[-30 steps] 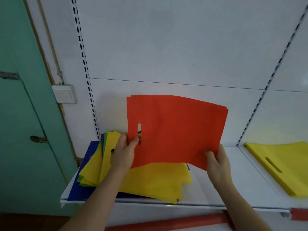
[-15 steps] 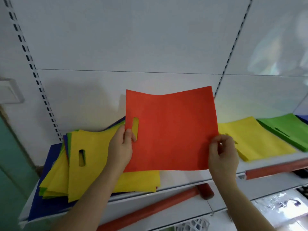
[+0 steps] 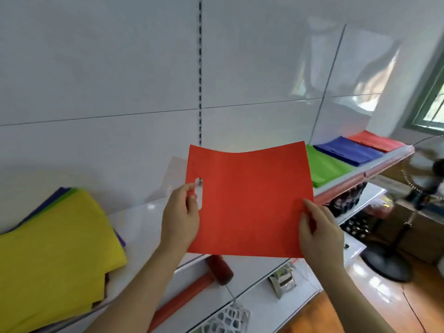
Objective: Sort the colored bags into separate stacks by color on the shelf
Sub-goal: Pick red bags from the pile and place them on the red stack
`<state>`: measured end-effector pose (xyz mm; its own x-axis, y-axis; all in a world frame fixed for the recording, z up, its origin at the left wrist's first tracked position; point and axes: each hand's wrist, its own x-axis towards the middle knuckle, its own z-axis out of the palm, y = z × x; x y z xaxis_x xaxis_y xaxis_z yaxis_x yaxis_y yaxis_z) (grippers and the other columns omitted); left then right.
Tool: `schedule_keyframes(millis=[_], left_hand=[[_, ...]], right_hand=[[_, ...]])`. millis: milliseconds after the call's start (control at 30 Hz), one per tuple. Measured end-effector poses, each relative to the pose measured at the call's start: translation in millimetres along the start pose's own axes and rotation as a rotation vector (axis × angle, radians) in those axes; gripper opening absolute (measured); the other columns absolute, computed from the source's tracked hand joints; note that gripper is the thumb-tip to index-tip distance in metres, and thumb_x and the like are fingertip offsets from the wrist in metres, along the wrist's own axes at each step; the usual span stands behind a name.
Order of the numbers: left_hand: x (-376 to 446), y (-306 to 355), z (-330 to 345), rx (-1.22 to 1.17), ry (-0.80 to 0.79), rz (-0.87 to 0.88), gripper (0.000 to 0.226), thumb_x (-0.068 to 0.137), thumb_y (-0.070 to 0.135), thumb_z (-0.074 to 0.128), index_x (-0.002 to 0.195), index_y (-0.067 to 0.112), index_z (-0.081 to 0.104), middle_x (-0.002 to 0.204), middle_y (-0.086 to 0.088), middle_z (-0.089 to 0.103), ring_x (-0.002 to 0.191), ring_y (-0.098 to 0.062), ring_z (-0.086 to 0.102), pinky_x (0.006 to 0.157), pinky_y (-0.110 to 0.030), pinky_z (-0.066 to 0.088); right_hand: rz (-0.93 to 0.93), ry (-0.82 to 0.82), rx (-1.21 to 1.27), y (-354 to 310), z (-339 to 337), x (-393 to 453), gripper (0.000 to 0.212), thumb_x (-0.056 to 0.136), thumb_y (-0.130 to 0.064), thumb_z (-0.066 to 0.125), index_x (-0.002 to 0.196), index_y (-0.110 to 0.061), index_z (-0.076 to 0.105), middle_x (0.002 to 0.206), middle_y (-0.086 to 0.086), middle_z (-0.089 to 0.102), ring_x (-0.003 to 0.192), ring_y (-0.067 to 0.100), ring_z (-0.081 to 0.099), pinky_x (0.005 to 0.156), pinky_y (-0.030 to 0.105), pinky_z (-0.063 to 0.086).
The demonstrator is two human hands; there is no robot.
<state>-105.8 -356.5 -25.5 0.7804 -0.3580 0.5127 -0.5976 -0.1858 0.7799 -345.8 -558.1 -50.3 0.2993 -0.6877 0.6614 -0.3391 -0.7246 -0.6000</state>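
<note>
Shelf carries the mixed pile at left; green, blue and, apparently, red stack far right, blurred. Red bag held mid-air, left hand pinching at the handle slot, right hand pinching the lower right edge. Carry flat, align edges on the red stack.

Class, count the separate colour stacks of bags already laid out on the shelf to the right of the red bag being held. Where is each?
3. The green stack is nearest the held red bag, the blue stack next, the red stack farthest right. The held bag may hide another.
</note>
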Motion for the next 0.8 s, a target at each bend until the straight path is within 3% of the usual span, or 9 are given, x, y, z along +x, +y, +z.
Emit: schedule_keyframes(millis=[233,467,633,800], left_hand=[[-4,77,160,-0.012,-0.103,0.115,0.034,0.106,0.013,0.053,0.136,0.023,0.064,0.12,0.009,0.065,0.106,-0.004,0.058,0.085,-0.011,0.038],[0,132,303,-0.016,-0.263,0.204,0.046,0.106,0.009,0.052,0.15,0.023,0.056,0.122,0.004,0.063,0.097,0.007,0.046,0.08,0.002,0.033],[19,153,406,-0.064,-0.365,0.214,0.048,0.107,0.013,0.051,0.153,0.025,0.053,0.138,0.003,0.061,0.114,0.003,0.05,0.093,-0.016,0.038],[44,182,516,-0.136,-0.435,0.21,0.048,0.107,0.013,0.051,0.153,0.026,0.053,0.136,0.002,0.061,0.108,0.004,0.048,0.091,-0.019,0.038]], right_hand=[[0.107,0.068,-0.122,130,-96,53,0.048,0.097,-0.008,0.064,0.141,-0.028,0.062,0.111,-0.012,0.06,0.094,0.012,0.06,0.08,0.027,0.041],[0.245,0.127,-0.203,233,-157,92,0.064,0.098,-0.01,0.058,0.156,-0.034,0.046,0.098,-0.009,0.05,0.077,0.011,0.049,0.071,0.032,0.039],[0.296,0.15,-0.274,302,-174,125,0.066,0.098,-0.009,0.059,0.158,-0.031,0.044,0.099,-0.004,0.05,0.081,0.019,0.055,0.071,0.035,0.044],[0.381,0.179,-0.371,366,-193,180,0.065,0.099,-0.009,0.057,0.159,-0.03,0.042,0.111,0.004,0.056,0.091,0.029,0.059,0.074,0.041,0.049]])
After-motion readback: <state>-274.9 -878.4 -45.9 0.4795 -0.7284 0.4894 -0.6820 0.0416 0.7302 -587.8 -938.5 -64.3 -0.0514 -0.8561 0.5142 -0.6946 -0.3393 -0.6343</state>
